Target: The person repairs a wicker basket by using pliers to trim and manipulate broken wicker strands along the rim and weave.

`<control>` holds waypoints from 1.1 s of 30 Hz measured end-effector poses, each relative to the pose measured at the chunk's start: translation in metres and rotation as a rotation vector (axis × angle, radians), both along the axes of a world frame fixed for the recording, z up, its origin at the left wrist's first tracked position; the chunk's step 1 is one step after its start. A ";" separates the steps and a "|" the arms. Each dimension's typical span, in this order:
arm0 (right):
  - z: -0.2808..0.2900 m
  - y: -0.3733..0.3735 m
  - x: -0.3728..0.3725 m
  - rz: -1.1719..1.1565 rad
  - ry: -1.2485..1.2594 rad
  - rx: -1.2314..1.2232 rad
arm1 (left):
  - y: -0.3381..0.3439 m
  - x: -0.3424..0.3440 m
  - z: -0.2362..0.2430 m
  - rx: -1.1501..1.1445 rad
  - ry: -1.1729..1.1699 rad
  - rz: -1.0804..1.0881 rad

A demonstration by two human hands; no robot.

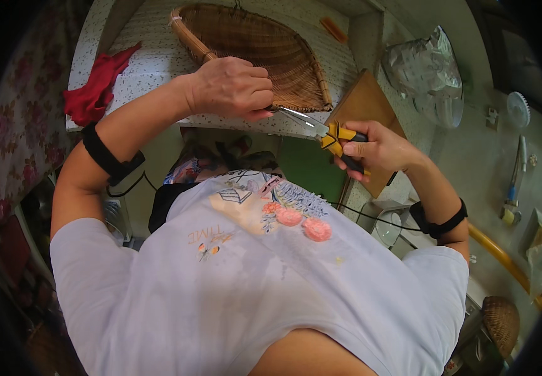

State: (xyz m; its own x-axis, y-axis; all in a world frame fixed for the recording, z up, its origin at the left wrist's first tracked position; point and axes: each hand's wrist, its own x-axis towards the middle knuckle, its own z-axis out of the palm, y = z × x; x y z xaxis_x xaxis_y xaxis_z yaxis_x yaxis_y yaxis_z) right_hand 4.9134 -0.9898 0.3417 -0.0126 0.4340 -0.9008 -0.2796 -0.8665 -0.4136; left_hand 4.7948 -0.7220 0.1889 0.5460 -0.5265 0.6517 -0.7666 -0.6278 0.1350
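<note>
A brown woven bamboo basket (255, 41), shaped like a scoop, rests on the speckled counter (139, 78) in front of me. My left hand (233, 89) is closed on the basket's near rim, its fingers curled over the edge. In my right hand (380, 150) is a pair of long-nose pliers (333, 139) with yellow and black handles. Their slim metal jaws point left and reach the rim right beside my left fingers. Whether the jaw tips grip a strand or wire there is too small to tell.
A red cloth (98, 88) lies at the counter's left end. A wooden board (374, 103) leans at the right, below a foil-covered bowl (424, 69). A small orange-brown piece (333, 29) lies behind the basket. Another woven basket (501, 323) is at the lower right.
</note>
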 end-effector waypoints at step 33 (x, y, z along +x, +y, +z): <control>-0.001 -0.022 -0.014 -0.351 0.205 0.066 | -0.005 0.007 -0.002 -0.118 0.132 0.078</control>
State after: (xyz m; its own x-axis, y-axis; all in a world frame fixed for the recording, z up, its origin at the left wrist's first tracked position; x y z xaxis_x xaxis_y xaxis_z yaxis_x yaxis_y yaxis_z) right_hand 4.8993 -1.0115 0.3404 -0.0294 0.5010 -0.8649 -0.6360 -0.6769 -0.3705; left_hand 4.8015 -0.7265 0.1871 0.6672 -0.4035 0.6261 -0.6867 -0.6588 0.3072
